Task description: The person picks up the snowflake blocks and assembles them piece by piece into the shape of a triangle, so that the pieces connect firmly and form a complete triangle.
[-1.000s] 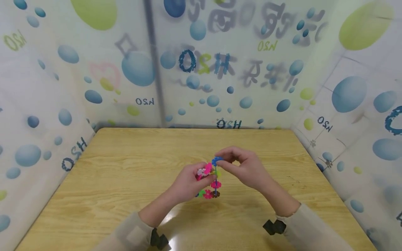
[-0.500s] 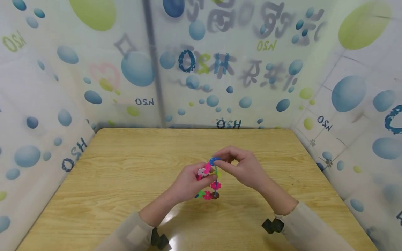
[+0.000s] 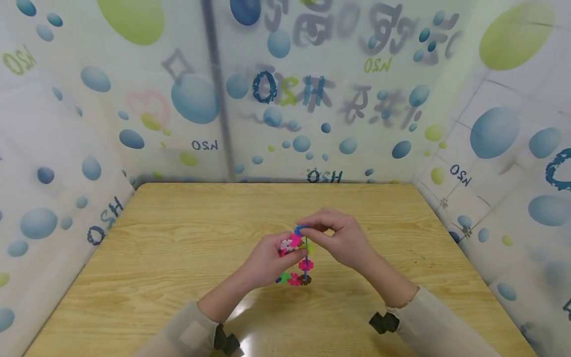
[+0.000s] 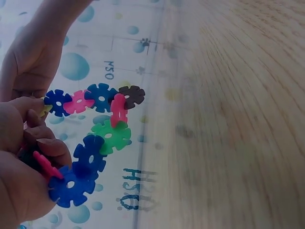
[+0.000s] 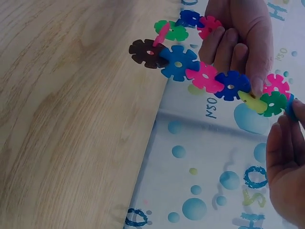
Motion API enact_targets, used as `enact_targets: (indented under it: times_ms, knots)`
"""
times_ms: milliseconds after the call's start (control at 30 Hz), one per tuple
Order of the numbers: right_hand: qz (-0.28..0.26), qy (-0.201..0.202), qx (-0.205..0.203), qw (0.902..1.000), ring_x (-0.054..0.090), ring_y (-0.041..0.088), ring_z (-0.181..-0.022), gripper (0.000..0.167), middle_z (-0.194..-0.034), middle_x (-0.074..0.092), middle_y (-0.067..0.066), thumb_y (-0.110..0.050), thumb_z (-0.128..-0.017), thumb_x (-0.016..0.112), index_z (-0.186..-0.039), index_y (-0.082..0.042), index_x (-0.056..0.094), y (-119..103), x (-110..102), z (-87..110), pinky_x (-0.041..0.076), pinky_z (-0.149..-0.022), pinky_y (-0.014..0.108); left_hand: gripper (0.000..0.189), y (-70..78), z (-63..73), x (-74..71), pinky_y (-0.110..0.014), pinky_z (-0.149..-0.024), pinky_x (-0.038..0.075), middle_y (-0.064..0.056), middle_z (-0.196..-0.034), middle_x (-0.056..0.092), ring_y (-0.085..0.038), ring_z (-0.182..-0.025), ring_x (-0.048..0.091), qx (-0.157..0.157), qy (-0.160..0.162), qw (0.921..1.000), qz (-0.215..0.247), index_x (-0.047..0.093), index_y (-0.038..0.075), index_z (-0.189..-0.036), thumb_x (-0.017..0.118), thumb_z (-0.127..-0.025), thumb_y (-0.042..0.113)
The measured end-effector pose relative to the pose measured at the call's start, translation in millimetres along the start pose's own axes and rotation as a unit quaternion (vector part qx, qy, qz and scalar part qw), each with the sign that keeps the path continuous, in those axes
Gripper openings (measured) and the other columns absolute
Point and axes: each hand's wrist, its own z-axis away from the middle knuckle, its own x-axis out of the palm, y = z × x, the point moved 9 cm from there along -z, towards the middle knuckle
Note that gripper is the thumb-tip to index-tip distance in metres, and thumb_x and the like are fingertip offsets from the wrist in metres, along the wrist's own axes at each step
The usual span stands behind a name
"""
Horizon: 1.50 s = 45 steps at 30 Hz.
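Note:
My left hand (image 3: 273,260) grips a chain of notched plastic snowflake discs (image 5: 206,76), slotted edge to edge. In the right wrist view, brown (image 5: 147,53), yellow (image 5: 252,101) and green (image 5: 274,103) discs show along it. Thumb and fingers of my right hand (image 3: 342,238) pinch a blue disc (image 3: 299,230) at the chain's upper end. That blue disc meets a pink disc (image 3: 296,240) beside the left fingers; whether their slots interlock I cannot tell. Other blue discs (image 4: 71,186) bend round near the left palm in the left wrist view. Fingers hide part of the chain.
Both hands are above a wooden table (image 3: 187,223). Pale walls (image 3: 285,148) printed with blue and green drops stand behind it and at both sides. Black blocks (image 3: 383,322) are strapped at the sleeve cuffs.
My right hand has moved slightly left, bringing the pinched blue disc from beside the pink disc up against it. The left hand stays nearly still; the chain's lower end has dipped a little.

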Motion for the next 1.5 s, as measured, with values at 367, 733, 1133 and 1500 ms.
enact_targets:
  times_ms: [367,733,1133,1500]
  knots:
    - [-0.052,0.025,0.064,0.9963,0.056,0.015,-0.075,0.016,-0.105,0.084,-0.002,-0.013,-0.101,0.081,-0.115,-0.017,0.086,8.6,1.4,1.6,0.044,-0.065,0.025,0.010,2.0,-1.4,4.6,-0.022,-0.064,0.043,0.005,-0.074,0.050,-0.008,-0.066,0.045,0.016,-0.003,0.9995,0.026,0.066,0.012,-0.105,0.070,-0.109,0.021]
    - [-0.060,0.018,0.075,0.9952,0.054,0.015,-0.074,0.015,-0.097,0.080,-0.001,-0.013,-0.102,0.079,-0.115,-0.016,0.087,11.4,3.1,0.2,0.041,-0.060,0.025,0.010,-1.6,-3.2,8.1,-0.022,-0.065,0.046,0.004,-0.077,0.055,-0.009,-0.067,0.048,0.002,-0.007,0.9991,0.042,0.069,0.013,-0.108,0.070,-0.110,0.022]
    - [-0.053,0.022,0.032,0.9978,0.052,0.015,-0.072,0.019,-0.092,0.077,-0.002,-0.010,-0.101,0.079,-0.118,-0.015,0.086,8.6,6.3,-1.9,0.043,-0.061,0.027,0.015,0.1,-3.4,2.4,-0.023,-0.068,0.045,0.004,-0.072,0.045,-0.009,-0.063,0.041,-0.002,0.006,0.9989,0.047,0.073,0.015,-0.121,0.071,-0.109,0.024]
    - [-0.074,0.014,0.100,0.9921,0.070,0.018,-0.098,0.021,-0.117,0.076,0.005,-0.019,-0.105,0.074,-0.126,-0.014,0.073,32.2,9.8,12.4,0.061,-0.083,0.028,0.022,-9.4,2.8,-15.4,-0.023,-0.056,0.040,0.001,-0.068,0.049,-0.013,-0.060,0.043,-0.040,0.056,0.9956,0.063,0.069,0.011,-0.101,0.074,-0.107,0.032]
